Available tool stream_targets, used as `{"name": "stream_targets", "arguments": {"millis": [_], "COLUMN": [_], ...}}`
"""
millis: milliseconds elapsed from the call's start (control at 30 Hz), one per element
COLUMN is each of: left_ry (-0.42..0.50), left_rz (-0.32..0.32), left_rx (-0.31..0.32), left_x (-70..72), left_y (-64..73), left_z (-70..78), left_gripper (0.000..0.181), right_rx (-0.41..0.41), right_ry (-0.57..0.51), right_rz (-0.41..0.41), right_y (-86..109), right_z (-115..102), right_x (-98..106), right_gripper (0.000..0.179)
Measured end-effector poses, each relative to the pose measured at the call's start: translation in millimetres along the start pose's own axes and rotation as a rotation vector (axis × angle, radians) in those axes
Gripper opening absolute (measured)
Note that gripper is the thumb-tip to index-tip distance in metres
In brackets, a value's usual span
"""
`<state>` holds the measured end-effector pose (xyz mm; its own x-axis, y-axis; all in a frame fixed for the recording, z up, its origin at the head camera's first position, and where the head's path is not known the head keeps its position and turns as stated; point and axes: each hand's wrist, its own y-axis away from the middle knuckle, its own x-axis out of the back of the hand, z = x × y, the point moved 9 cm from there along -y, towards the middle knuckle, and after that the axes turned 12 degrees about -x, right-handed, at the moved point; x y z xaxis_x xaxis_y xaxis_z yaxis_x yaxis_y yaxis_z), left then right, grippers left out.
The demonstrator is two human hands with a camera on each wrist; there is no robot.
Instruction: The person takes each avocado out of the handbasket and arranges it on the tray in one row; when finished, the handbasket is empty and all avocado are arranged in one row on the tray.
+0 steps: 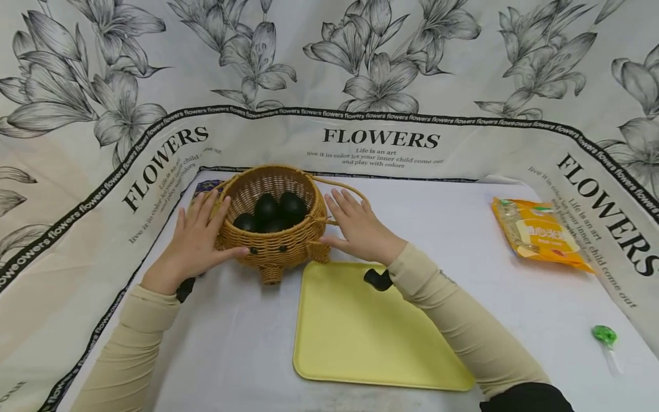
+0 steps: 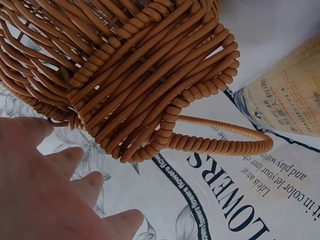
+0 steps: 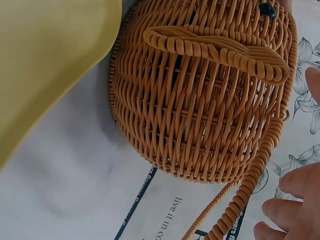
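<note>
A brown wicker basket [image 1: 270, 247] with woven ears, dark eyes and a snout stands at the back, left of the table's middle. Inside it lie several dark, smooth, rounded fruits [image 1: 266, 207] that look like avocados. My left hand [image 1: 198, 240] is spread at the basket's left side, thumb reaching toward its front. On the other side, my right hand [image 1: 362, 229] has its fingers extended beside the looped handle [image 1: 342, 184]. Neither hand curls round the basket. In the left wrist view a woven ear [image 2: 155, 75] fills the middle; the right wrist view shows the basket's side [image 3: 200, 120].
A yellow tray [image 1: 370, 337] lies in front of the basket, under the right forearm. At the right are an orange snack bag [image 1: 540, 232] and a green-topped lollipop [image 1: 604, 336]. A packet [image 2: 287, 90] with printed lettering lies behind the basket's left side.
</note>
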<state>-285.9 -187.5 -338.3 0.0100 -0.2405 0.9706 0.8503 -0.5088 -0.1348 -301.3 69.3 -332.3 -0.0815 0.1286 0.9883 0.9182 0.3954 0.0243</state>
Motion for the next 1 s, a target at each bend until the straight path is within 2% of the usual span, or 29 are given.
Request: {"name": "stream_targets", "arguments": {"millis": [600, 1000], "left_ry": [0.033, 0.061], "left_rz": [0.010, 0.053], "left_rx": [-0.026, -0.059], "left_x": [-5.1, -9.8], "left_y": [-9.6, -13.3], "left_z": [1.7, 0.7], "left_gripper": [0.111, 0.113], "right_rx": [-0.031, -0.029], "right_ry": [-0.075, -0.097], "right_rz": [-0.039, -0.059], "right_y": [-2.5, -7.6], "right_z": [6, 5], "right_x": [-7, -15], "right_gripper": [0.090, 0.090]}}
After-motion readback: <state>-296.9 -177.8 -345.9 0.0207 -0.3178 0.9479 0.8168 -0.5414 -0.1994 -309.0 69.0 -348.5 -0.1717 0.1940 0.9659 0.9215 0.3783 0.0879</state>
